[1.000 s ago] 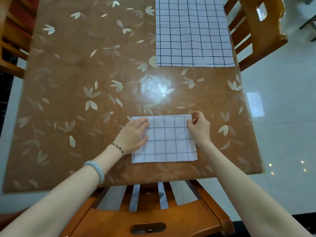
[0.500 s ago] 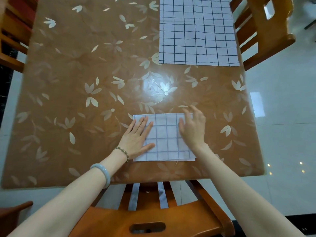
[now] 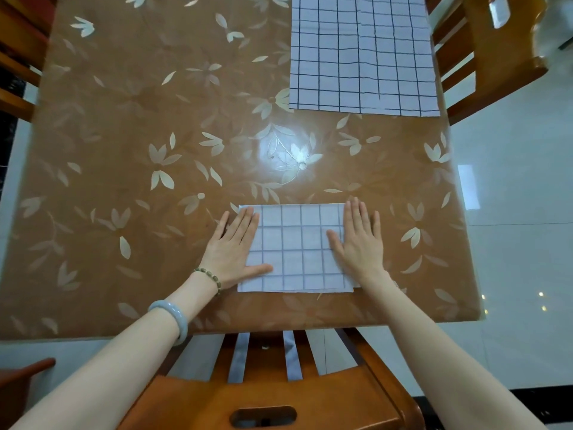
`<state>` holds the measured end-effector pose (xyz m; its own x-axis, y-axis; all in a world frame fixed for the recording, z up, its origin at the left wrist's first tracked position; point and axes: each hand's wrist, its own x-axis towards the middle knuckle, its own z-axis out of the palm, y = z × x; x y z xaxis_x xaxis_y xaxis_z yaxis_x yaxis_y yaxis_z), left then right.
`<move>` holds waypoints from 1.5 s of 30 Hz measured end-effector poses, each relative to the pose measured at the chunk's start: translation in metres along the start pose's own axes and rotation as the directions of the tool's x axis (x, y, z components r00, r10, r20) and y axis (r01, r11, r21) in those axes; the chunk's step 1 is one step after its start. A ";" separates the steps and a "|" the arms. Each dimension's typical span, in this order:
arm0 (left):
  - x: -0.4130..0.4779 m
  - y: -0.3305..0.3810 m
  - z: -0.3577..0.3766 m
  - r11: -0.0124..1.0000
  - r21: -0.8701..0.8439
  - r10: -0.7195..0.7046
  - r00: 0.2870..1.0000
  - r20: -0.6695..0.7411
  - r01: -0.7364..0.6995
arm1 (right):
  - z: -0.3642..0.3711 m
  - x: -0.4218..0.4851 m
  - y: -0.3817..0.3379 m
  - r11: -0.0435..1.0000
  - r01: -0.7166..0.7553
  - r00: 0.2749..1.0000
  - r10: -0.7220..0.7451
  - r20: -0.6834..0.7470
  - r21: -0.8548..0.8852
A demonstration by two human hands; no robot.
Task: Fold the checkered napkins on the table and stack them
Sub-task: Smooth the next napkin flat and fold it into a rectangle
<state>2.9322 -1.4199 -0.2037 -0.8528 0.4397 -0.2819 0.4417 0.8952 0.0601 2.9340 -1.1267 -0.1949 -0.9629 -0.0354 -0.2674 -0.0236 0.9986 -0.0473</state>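
While the folded napkin [image 3: 299, 248] lies flat, the left hand [image 3: 233, 246] and right hand [image 3: 358, 242] press its sides, fingers straight.

The spread napkin [image 3: 359, 54] at the far right runs off the top edge, as does the table [image 3: 124, 135], so their far ends are unseen. The left hand [image 3: 232, 249] and right hand [image 3: 359, 243] lie flat, hiding the left and right edges of the folded napkin [image 3: 300, 246]. The near chair [image 3: 279, 398] is cut off below. A white blur [image 3: 555, 35] in the far right corner cannot be made out.
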 end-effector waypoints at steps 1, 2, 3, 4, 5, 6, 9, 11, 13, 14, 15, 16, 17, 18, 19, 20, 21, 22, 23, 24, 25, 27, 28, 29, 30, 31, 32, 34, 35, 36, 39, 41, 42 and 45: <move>-0.002 -0.004 -0.001 1.000 0.010 0.004 1.000 0.004 -0.004 | -0.002 -0.001 0.006 1.000 -0.001 1.000 0.001 -0.003 -0.015; -0.003 -0.008 -0.002 1.000 0.016 0.012 1.000 0.007 -0.012 | -0.001 -0.002 0.009 1.000 0.004 1.000 -0.004 -0.001 -0.023; -0.004 -0.012 -0.003 1.000 0.019 0.022 1.000 0.011 -0.022 | -0.001 -0.002 0.010 1.000 0.009 1.000 -0.009 0.001 -0.027; -0.005 -0.016 -0.005 0.999 0.020 0.034 0.999 0.018 -0.034 | -0.001 -0.001 0.009 1.000 0.011 1.000 -0.011 0.000 -0.029; -0.006 -0.019 -0.006 0.999 0.016 0.046 0.999 0.020 -0.047 | -0.001 0.000 0.008 0.999 0.011 1.000 -0.011 -0.007 -0.031; -0.007 -0.020 -0.008 0.999 0.004 0.052 0.999 0.012 -0.052 | -0.002 0.001 0.007 1.000 0.004 1.000 -0.004 -0.021 -0.025; -0.004 -0.015 -0.017 0.997 -0.061 0.035 0.997 -0.065 -0.039 | -0.012 0.001 -0.009 0.999 0.009 0.991 -0.003 -0.133 0.044; 0.004 -0.003 -0.023 0.995 -0.088 0.032 0.995 -0.097 -0.041 | -0.020 0.002 -0.031 0.994 0.076 0.974 -0.057 -0.220 0.079; 0.014 0.012 -0.028 0.993 -0.098 0.051 0.996 -0.078 -0.058 | -0.023 0.007 -0.058 0.981 0.164 0.960 -0.135 -0.244 0.101; 0.018 0.018 -0.027 0.993 -0.096 0.058 0.997 -0.057 -0.063 | -0.022 0.010 -0.070 0.973 0.201 0.959 -0.171 -0.227 0.115; 0.022 0.022 -0.025 0.994 -0.092 0.059 0.998 -0.038 -0.062 | -0.018 0.013 -0.080 0.965 0.229 0.958 -0.200 -0.204 0.126; 0.025 0.025 -0.023 0.994 -0.090 0.054 0.998 -0.022 -0.056 | -0.015 0.015 -0.085 0.961 0.243 0.959 -0.218 -0.179 0.135; 0.027 0.027 -0.020 0.995 -0.091 0.046 0.999 -0.012 -0.047 | -0.011 0.016 -0.087 0.960 0.246 0.962 -0.225 -0.157 0.134; 0.028 0.028 -0.018 0.995 -0.094 0.036 0.999 -0.007 -0.036 | -0.007 0.017 -0.086 0.961 0.244 0.964 -0.227 -0.137 0.127; 0.028 0.028 -0.016 0.995 -0.092 0.029 1.000 -0.004 -0.029 | -0.003 0.017 -0.083 0.963 0.244 0.965 -0.230 -0.128 0.112; 0.028 0.028 -0.014 0.996 -0.083 0.026 1.000 -0.002 -0.026 | 0.001 0.017 -0.078 0.964 0.246 0.964 -0.234 -0.125 0.096; 0.028 0.028 -0.012 0.997 -0.072 0.026 1.000 -0.001 -0.026 | 0.004 0.017 -0.072 0.966 0.245 0.965 -0.234 -0.122 0.084; 0.027 0.028 -0.011 0.998 -0.061 0.026 1.000 -0.004 -0.026 | 0.005 0.016 -0.066 0.970 0.232 0.968 -0.222 -0.117 0.078; 0.027 0.028 -0.010 0.998 -0.052 0.023 1.000 -0.009 -0.024 | 0.006 0.016 -0.060 0.975 0.209 0.974 -0.201 -0.109 0.074; 0.027 0.028 -0.009 0.999 -0.047 0.016 1.000 -0.011 -0.017 | 0.006 0.016 -0.054 0.981 0.179 0.980 -0.172 -0.097 0.073; 0.027 0.027 -0.009 0.999 -0.043 0.003 1.000 -0.012 -0.004 | 0.005 0.016 -0.048 0.986 0.148 0.986 -0.141 -0.085 0.073; 0.024 0.022 -0.011 0.999 -0.026 -0.040 0.999 -0.013 0.039 | 0.004 0.014 -0.033 0.993 0.095 0.994 -0.090 -0.067 0.066; 0.022 0.018 -0.012 0.998 -0.009 -0.065 0.998 -0.004 0.065 | 0.003 0.013 -0.025 0.995 0.078 0.995 -0.074 -0.064 0.060; 0.019 0.013 -0.013 0.996 0.006 -0.089 0.996 0.003 0.089 | 0.003 0.011 -0.017 0.997 0.064 0.997 -0.062 -0.047 0.052; 0.016 0.008 -0.014 0.994 0.012 -0.107 0.994 -0.006 0.107 | 0.003 0.010 -0.010 0.998 0.051 0.998 -0.050 -0.031 0.046; 0.014 0.003 -0.014 0.993 0.013 -0.117 0.993 -0.025 0.117 | 0.002 0.009 -0.004 0.998 0.042 0.999 -0.041 -0.030 0.040; 0.011 -0.003 -0.013 0.992 0.017 -0.124 0.991 -0.042 0.125 | 0.001 0.008 0.000 0.999 0.037 0.999 -0.036 -0.038 0.034; 0.005 -0.011 -0.012 0.988 0.010 -0.153 0.986 -0.072 0.154 | -0.002 0.009 0.002 0.999 0.029 0.998 -0.028 -0.059 0.024; 0.003 -0.012 -0.011 0.985 -0.006 -0.169 0.981 -0.093 0.170 | -0.004 0.008 0.000 0.999 0.024 0.996 -0.021 -0.086 0.024; -0.001 -0.011 -0.012 0.986 -0.017 -0.169 0.979 -0.116 0.169 | -0.007 0.007 -0.006 0.999 0.022 0.991 -0.018 -0.130 0.034; -0.012 0.011 -0.011 1.000 -0.005 0.001 0.989 -0.149 -0.002 | -0.013 -0.004 -0.038 0.991 0.116 0.961 -0.094 -0.261 0.069; -0.020 0.027 -0.006 0.991 -0.006 0.131 0.984 -0.125 -0.133 | -0.009 -0.017 -0.064 0.968 0.236 0.939 -0.204 -0.276 0.086; -0.023 0.033 -0.003 0.987 -0.011 0.158 0.982 -0.105 -0.160 | -0.006 -0.023 -0.074 0.955 0.281 0.931 -0.248 -0.267 0.093; -0.026 0.039 0.004 0.988 -0.033 0.150 0.988 -0.047 -0.151 | 0.007 -0.034 -0.088 0.938 0.340 0.926 -0.320 -0.198 0.074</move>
<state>2.9724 -1.3970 -0.1981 -0.7892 0.5715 -0.2248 0.5560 0.8203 0.1337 2.9709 -1.2141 -0.1887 -0.9379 -0.3445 -0.0418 -0.3293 0.9215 -0.2061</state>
